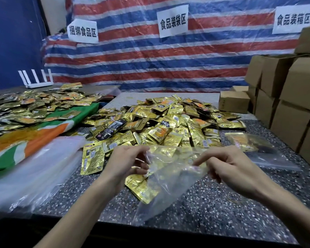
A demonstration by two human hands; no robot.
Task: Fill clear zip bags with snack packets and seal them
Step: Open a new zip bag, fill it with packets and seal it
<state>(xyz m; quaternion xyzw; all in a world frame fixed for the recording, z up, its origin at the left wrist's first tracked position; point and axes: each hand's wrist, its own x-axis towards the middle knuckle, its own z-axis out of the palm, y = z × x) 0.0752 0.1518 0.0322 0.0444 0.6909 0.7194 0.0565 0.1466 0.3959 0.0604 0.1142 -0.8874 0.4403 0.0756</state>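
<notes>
Zip bag (168, 179) (still empty, we judge) hangs pinched at its mouth by our left hand (127, 163) and right hand (227, 169); next, part it for packets (168, 122).

You work from one view only, worn on your head, facing forward and down over the near edge of the speckled table (222, 203), with wide-angle bending at the borders. Your left hand (127, 163) and right hand (229, 167), with the clear zip bag (168, 179) between them, sit closest, low in the centre. The pile of snack packets (168, 122) lies just beyond, and the striped tarpaulin (150, 65) closes the far side.
</notes>
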